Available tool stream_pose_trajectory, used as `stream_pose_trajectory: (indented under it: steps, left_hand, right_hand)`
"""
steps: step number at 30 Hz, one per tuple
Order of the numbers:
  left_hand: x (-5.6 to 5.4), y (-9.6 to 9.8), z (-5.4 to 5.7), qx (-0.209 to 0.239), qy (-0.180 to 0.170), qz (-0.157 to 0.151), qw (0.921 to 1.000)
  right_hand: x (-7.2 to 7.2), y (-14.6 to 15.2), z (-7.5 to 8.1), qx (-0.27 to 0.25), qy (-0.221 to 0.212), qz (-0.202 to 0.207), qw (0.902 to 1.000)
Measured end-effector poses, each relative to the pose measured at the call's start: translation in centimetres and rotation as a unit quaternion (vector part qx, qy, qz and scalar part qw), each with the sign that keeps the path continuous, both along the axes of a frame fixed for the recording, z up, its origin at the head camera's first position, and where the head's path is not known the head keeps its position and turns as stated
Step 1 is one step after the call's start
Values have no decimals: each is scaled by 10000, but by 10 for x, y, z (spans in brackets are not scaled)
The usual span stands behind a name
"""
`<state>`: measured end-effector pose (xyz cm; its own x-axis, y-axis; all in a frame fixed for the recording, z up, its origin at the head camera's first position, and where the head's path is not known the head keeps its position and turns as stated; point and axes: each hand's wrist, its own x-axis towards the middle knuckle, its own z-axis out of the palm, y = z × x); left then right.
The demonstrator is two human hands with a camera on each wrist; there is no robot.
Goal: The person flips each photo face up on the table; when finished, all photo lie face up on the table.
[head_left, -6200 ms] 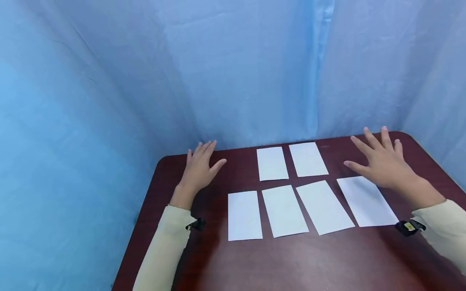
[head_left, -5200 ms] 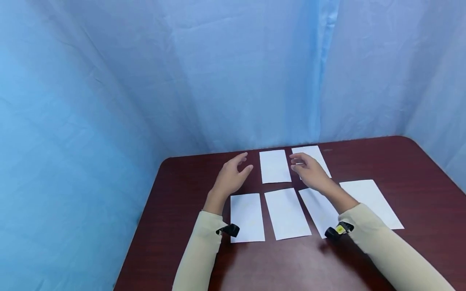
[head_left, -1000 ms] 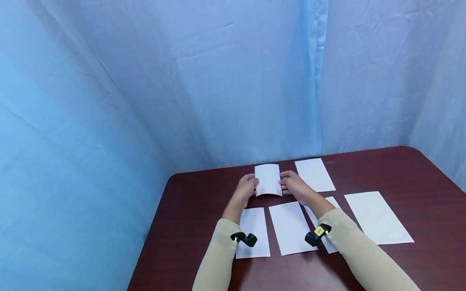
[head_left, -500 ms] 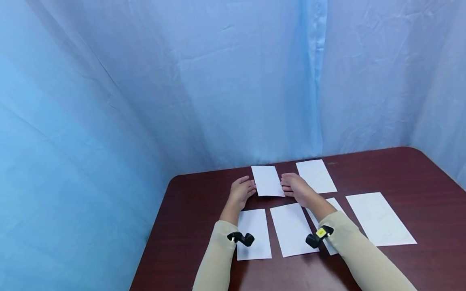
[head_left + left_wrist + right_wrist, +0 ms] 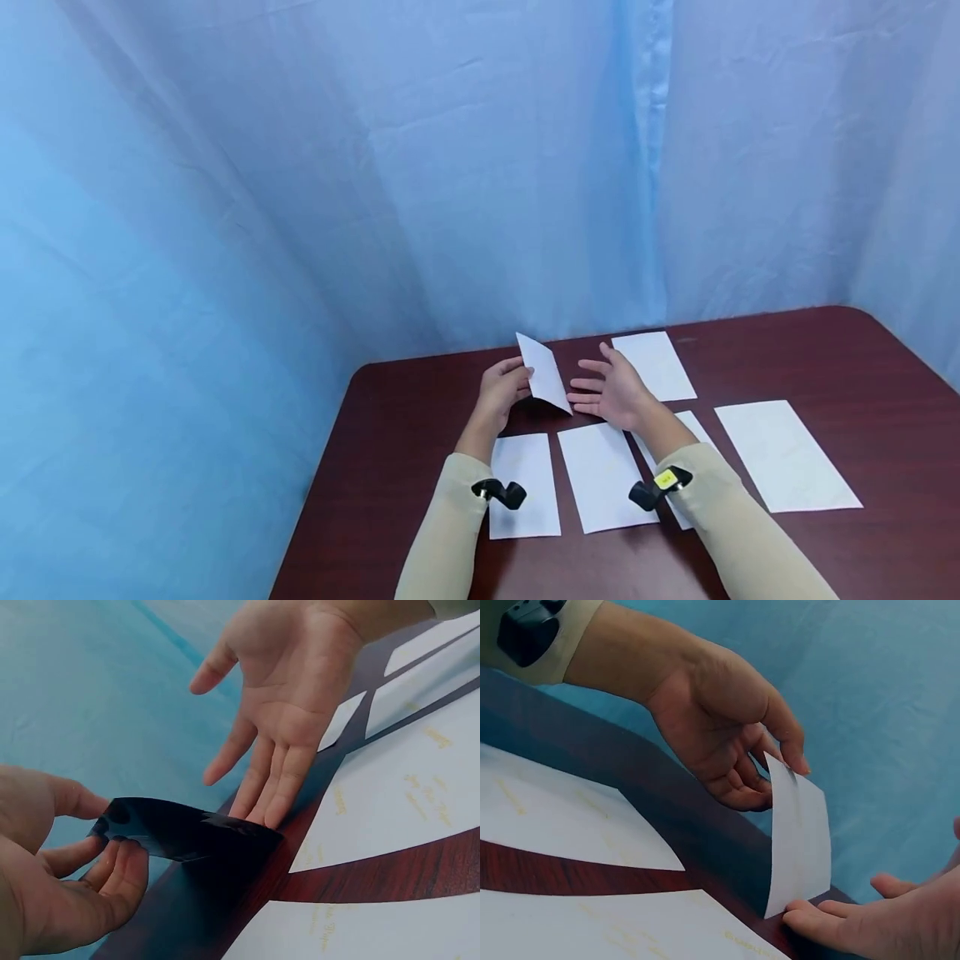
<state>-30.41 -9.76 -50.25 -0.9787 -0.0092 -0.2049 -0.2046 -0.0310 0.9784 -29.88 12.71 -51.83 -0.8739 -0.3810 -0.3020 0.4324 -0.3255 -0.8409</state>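
My left hand pinches a photo print by its left edge, thumb on the white back. The print is raised and tilted over the back of the table. Its other face looks dark and glossy in the left wrist view, and what it pictures is too dim to tell. My right hand is held palm up with fingers spread, fingertips right at the print's near right corner. Behind that hand, another print lies white side up.
Several more prints lie white side up in a front row, among them a left one and a right one; my right forearm partly covers one. They rest on a dark red wooden table. Blue curtains hang behind it.
My hands came in from far apart and lifted the print from the back row, both gripping it. Since then my right hand has let go and opened, and the print has tilted up on its side.
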Motion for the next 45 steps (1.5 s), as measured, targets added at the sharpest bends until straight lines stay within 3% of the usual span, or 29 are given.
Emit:
stream_pose_trajectory:
  steps: [4,9,16,21,25,30,33,37,41,45]
  left_hand:
    - [3,3,1,-481,237,-107,9985]
    - [4,5,3,-1129,659,79,9914]
    - [7,0,16,-2159,1225,514,9673]
    - [10,5,26,-2737,1521,375,9490]
    - [13,14,26,-2794,1603,186,9465]
    - [18,23,20,-2419,1386,27,9604]
    - [17,31,18,-2366,1293,-123,9629]
    - [15,39,13,-2661,1321,-254,9545]
    - [16,45,7,-3033,1428,-359,9414]
    - [18,49,5,-3189,1505,-472,9346]
  right_hand:
    - [3,1,-1,-417,-124,134,9990]
    - [6,1,0,-304,36,126,9995]
    - [9,11,11,-175,307,110,9993]
    - [9,18,16,-485,283,122,9983]
    - [9,17,16,-725,276,352,9964]
    - [8,18,15,-787,293,386,9957]
    - [8,21,18,-762,353,354,9958]
    - [7,19,25,-439,556,388,9967]
    - [4,11,31,166,813,369,9959]
    - [0,5,34,759,918,279,9925]
